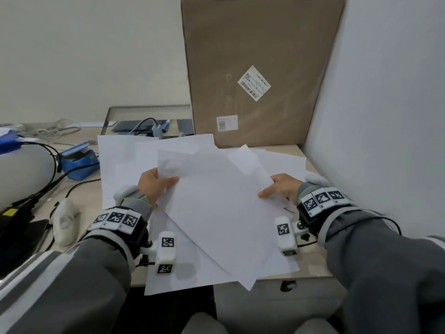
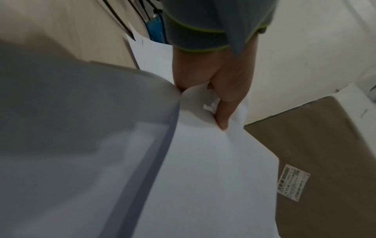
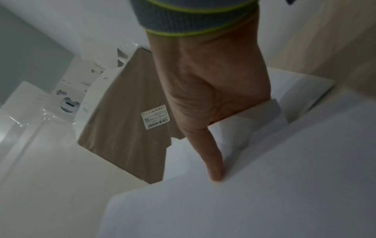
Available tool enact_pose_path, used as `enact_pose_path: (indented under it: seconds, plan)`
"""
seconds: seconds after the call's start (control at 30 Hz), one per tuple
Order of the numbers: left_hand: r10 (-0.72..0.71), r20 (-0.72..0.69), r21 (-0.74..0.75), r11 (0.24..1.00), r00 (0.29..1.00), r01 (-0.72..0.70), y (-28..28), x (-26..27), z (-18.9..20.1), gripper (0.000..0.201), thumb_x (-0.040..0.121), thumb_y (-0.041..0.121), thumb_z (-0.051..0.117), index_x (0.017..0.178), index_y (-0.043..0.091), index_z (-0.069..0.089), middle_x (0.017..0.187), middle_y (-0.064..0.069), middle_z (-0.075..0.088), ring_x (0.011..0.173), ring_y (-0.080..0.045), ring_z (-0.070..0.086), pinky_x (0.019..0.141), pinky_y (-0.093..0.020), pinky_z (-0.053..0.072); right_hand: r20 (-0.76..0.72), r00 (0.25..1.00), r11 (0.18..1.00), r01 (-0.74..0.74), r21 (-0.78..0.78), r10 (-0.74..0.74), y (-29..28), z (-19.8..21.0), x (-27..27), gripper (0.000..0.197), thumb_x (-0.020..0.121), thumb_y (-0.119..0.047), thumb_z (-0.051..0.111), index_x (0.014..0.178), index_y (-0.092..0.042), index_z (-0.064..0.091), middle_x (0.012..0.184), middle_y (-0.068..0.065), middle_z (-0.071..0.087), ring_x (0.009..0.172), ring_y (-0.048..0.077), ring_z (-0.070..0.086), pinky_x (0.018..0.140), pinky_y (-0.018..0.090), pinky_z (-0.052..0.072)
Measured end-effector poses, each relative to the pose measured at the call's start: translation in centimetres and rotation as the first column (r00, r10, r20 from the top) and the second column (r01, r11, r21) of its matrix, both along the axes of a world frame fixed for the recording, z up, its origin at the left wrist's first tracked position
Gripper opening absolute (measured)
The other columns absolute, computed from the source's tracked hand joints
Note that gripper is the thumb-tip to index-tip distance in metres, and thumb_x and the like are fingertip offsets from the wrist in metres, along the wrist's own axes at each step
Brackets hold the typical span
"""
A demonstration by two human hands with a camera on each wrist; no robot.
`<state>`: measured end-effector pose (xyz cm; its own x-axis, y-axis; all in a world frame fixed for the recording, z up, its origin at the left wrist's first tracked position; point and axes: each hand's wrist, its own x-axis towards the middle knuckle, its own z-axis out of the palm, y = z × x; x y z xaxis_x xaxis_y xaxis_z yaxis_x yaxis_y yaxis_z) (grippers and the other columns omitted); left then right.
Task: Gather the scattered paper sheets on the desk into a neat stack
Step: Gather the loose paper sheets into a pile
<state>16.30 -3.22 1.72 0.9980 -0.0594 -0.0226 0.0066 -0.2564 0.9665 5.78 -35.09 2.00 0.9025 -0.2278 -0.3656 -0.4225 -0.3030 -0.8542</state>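
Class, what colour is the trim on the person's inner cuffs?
Yellow-green cuff trim, clearest in the right wrist view.

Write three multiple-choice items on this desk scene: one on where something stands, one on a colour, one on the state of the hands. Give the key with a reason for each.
1. Where does the cardboard box stand?
A. at the back of the desk, beyond the paper sheets
B. on the floor under the desk
C. on the person's lap

2. What colour is the small open box left of the sheets?
A. red
B. blue
C. green

3. What are the two hands doing?
A. both hang idle, away from the paper
B. only the right one touches paper
C. each grips a side of the sheets

Key: 1 A, the head view shows it upright behind the sheets. 2 B, its sides and lid are blue. 3 C, the left hand pinches the left edge with its thumb on top, and the right hand holds the right edge.
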Motion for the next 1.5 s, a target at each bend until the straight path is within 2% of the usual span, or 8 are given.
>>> enact_pose_path:
  seconds: [0.2, 0.4, 0.57, 0.77, 1.0, 1.17, 1.3, 1.5]
  plan:
    - [-0.004, 0.097, -0.153, 0.988, 0.995, 0.019, -0.2, 0.8, 3.9, 0.015, 0.077, 0.012, 0.076, 0.089, 0.014, 0.068, 0.095, -0.01, 0.071, 0.083, -0.027, 0.066, 0.083, -0.042, 0.055, 0.24, 0.967, 0.996, 0.085, 0.027, -0.089, -0.1, 2.6, 0.5, 0.015, 0.077, 0.004, 0.072, 0.089, -0.003, 0.066, 0.09, 0.014, 0.069, 0.072, 0.026, 0.066, 0.072, 0.035, 0.057]
    - [-0.162, 0.227, -0.376, 0.895, 0.96, 0.24, 0.7, 1.4, 8.9, 0.028, 0.076, 0.01, 0.072, 0.104, 0.013, 0.068, 0.106, -0.003, 0.074, 0.094, -0.023, 0.07, 0.083, -0.035, 0.057, 0.562, 0.77, 0.95, 0.193, 0.244, -0.301, 0.4, 7.6, 1.4, 0.016, 0.079, 0.001, 0.071, 0.085, -0.013, 0.067, 0.078, 0.0, 0.071, 0.064, 0.013, 0.067, 0.072, 0.034, 0.058]
    - [-0.213, 0.082, -0.318, 0.92, 0.974, 0.228, 0.5, 0.3, 4.6, 0.03, 0.077, 0.002, 0.072, 0.105, 0.014, 0.066, 0.101, 0.0, 0.074, 0.096, -0.023, 0.069, 0.086, -0.039, 0.057, 0.479, 0.837, 0.947, 0.13, 0.294, -0.264, 1.4, 5.0, 0.6, 0.022, 0.086, -0.006, 0.066, 0.108, -0.004, 0.064, 0.104, 0.015, 0.068, 0.09, 0.03, 0.065, 0.092, 0.046, 0.053]
    - [-0.119, -0.032, -0.162, 0.98, 0.992, 0.112, 0.2, 0.7, 0.6, 0.069, 0.05, 0.028, 0.083, 0.113, 0.003, 0.066, 0.113, -0.017, 0.069, 0.103, -0.035, 0.066, 0.094, -0.052, 0.051, 0.416, 0.877, 0.958, 0.143, 0.248, -0.238, 1.1, 3.1, 0.6, 0.022, 0.087, -0.023, 0.067, 0.108, -0.017, 0.064, 0.118, 0.01, 0.068, 0.11, 0.029, 0.064, 0.1, 0.043, 0.048]
    - [-0.14, -0.039, -0.215, 0.968, 0.989, 0.128, -0.6, 0.8, 2.4, 0.044, 0.068, 0.017, 0.08, 0.108, 0.006, 0.066, 0.112, -0.014, 0.069, 0.101, -0.032, 0.066, 0.094, -0.045, 0.051, 0.486, 0.822, 0.937, 0.157, 0.311, -0.298, 0.6, 4.4, 1.1, 0.062, 0.071, -0.046, 0.077, 0.119, -0.008, 0.064, 0.115, 0.008, 0.07, 0.107, 0.025, 0.066, 0.096, 0.041, 0.052]
    - [-0.126, -0.074, -0.175, 0.978, 0.989, 0.112, -0.6, 0.8, 1.1, 0.027, 0.084, 0.009, 0.069, 0.11, 0.003, 0.063, 0.117, -0.02, 0.065, 0.104, -0.036, 0.064, 0.097, -0.051, 0.049, 0.549, 0.755, 0.926, 0.363, 0.109, -0.36, 0.0, 3.3, 1.5, 0.022, 0.094, -0.025, 0.058, 0.079, -0.011, 0.066, 0.08, 0.002, 0.066, 0.07, 0.015, 0.057, 0.066, 0.023, 0.048]
    - [-0.165, -0.07, -0.152, 0.977, 0.984, 0.153, -1.2, 0.3, 1.5, 0.043, 0.074, 0.02, 0.077, 0.112, 0.004, 0.066, 0.111, -0.017, 0.069, 0.1, -0.035, 0.067, 0.092, -0.05, 0.052, 0.559, 0.732, 0.91, 0.398, 0.115, -0.391, 0.2, 3.1, 2.0, 0.037, 0.094, -0.029, 0.055, 0.095, 0.007, 0.064, 0.081, 0.007, 0.058, 0.074, 0.016, 0.049, 0.068, 0.028, 0.041]
    - [-0.214, -0.085, -0.118, 0.972, 0.973, 0.203, -1.7, -0.6, 2.1, 0.06, 0.055, 0.029, 0.08, 0.11, 0.009, 0.068, 0.104, -0.012, 0.072, 0.094, -0.031, 0.069, 0.087, -0.044, 0.055, 0.529, 0.688, 0.86, 0.471, 0.195, -0.497, 0.7, 2.9, 2.0, 0.04, 0.096, -0.035, 0.052, 0.063, -0.019, 0.036, 0.061, 0.0, 0.033, 0.054, 0.014, 0.03, 0.044, 0.018, 0.031]
